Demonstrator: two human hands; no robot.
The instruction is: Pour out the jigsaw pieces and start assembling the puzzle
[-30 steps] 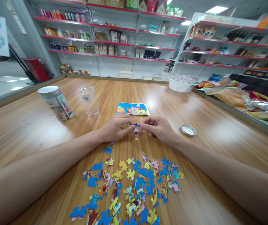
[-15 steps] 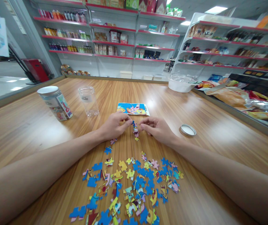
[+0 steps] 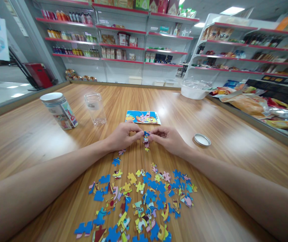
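Observation:
My left hand [image 3: 122, 137] and my right hand [image 3: 169, 139] meet over the wooden table [image 3: 28, 144], fingertips pinched from both sides on a small joined strip of puzzle pieces [image 3: 146, 139]. Its lower end rests on the table. A spread of several loose colourful puzzle pieces [image 3: 139, 201] lies nearer to me, below both hands. The picture card [image 3: 143, 117] with a cartoon print lies flat just beyond my fingers.
A lidded printed jar [image 3: 59, 110] and an open clear jar [image 3: 95, 108] stand at the left. A round metal lid [image 3: 202, 139] lies to the right of my right hand. A white bowl [image 3: 194, 89] sits far right; store shelves [image 3: 124, 40] stand behind.
My fingertips parted slightly half a second ago and have closed together again on the joined pieces. The loose pieces, jars and lid have not moved.

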